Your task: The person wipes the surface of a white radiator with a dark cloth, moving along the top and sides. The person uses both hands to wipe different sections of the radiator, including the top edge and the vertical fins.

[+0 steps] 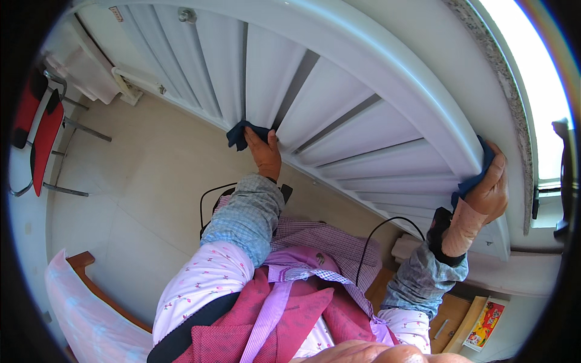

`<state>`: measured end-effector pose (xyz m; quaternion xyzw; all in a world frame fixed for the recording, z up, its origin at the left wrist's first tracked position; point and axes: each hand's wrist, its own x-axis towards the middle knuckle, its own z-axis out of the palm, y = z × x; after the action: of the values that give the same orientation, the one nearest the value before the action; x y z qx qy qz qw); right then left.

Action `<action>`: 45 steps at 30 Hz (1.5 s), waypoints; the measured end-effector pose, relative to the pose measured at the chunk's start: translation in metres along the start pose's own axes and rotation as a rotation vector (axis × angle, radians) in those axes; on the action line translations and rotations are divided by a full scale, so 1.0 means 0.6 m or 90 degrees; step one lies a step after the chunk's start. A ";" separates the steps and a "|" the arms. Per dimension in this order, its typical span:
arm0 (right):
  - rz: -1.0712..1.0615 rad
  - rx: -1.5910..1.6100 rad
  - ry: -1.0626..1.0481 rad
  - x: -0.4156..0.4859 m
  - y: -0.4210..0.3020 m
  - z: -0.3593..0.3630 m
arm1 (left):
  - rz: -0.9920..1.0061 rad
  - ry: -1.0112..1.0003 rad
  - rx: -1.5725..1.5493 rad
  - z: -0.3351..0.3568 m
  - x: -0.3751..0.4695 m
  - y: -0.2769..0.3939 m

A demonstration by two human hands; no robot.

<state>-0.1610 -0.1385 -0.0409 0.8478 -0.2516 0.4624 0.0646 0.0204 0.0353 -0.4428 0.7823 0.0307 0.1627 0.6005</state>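
A white column radiator [338,97] curves across the view, with dark gaps between its flat upright sections. My left hand [264,155] presses a dark blue cloth [237,135] against the lower part of the sections, near the bottom rail. At the right end of the thick top rail [408,75], my right hand [488,195] grips another piece of dark blue cloth [472,181] wrapped against the rail. Part of that cloth is hidden behind my fingers. Grey checked sleeves cover both forearms.
A granite sill [504,77] runs above the radiator beside a bright window. Red chairs [47,136] with metal legs stand at the left. A covered wooden-framed piece of furniture [100,308] is at lower left. Pipes [136,79] meet the radiator's far end. A wooden cabinet [447,317] stands lower right.
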 end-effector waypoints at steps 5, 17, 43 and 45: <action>0.024 0.001 -0.004 -0.003 -0.001 -0.001 | 0.030 0.003 -0.019 0.004 -0.004 -0.035; -0.079 -0.063 0.048 0.000 0.014 -0.002 | -0.231 -0.173 0.040 -0.051 0.009 -0.036; -0.106 -0.086 0.129 0.000 0.028 0.014 | 0.409 -0.107 -0.021 -0.088 -0.028 0.262; -0.108 -0.092 0.127 0.000 0.028 0.014 | 0.493 -0.089 0.016 -0.093 -0.028 0.273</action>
<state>-0.1626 -0.1558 -0.0475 0.8091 -0.2039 0.5176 0.1892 -0.0359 0.0378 -0.2786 0.7526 -0.3054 0.3232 0.4857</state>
